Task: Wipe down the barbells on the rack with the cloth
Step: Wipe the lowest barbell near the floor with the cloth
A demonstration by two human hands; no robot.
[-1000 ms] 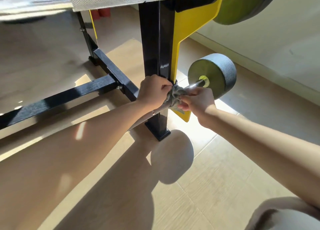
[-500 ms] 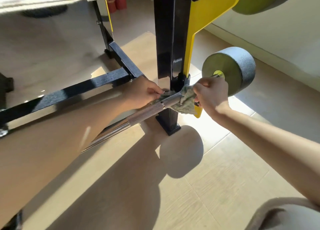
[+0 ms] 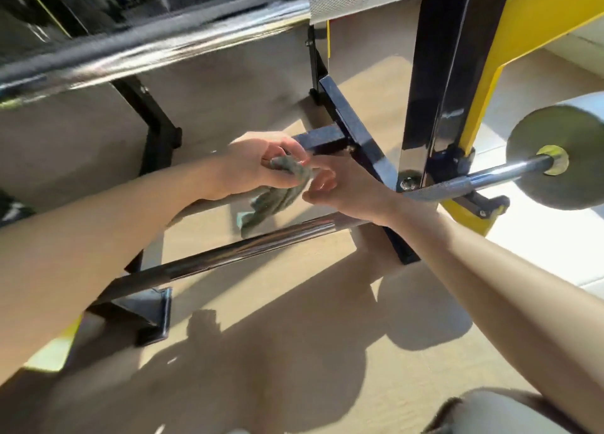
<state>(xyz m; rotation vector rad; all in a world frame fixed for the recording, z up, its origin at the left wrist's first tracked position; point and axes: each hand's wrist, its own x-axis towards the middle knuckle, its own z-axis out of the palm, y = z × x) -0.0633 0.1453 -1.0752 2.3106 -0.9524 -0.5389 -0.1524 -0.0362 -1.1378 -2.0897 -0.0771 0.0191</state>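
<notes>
The grey-green cloth (image 3: 277, 193) hangs bunched just above the lower barbell (image 3: 228, 254), a chrome bar running from lower left up to a grey weight plate (image 3: 562, 152) at the right. My left hand (image 3: 255, 165) grips the top of the cloth. My right hand (image 3: 346, 188) meets it from the right, thumb and curled fingers pinching the cloth's edge, with the wrist over the bar. The cloth does not touch the bar. A second barbell (image 3: 130, 51), with a knurled section, crosses the top of the view, blurred.
The black rack upright (image 3: 431, 74) with its yellow side plate (image 3: 523, 35) stands just right of my hands. A black crossbar (image 3: 327, 139) runs behind them, and a rack foot (image 3: 150, 319) sits at lower left. Below lies sunlit wooden floor.
Both hands moved left along the lower barbell, away from the upright and the weight plate. The cloth came off the bar and now hangs mostly from my left hand.
</notes>
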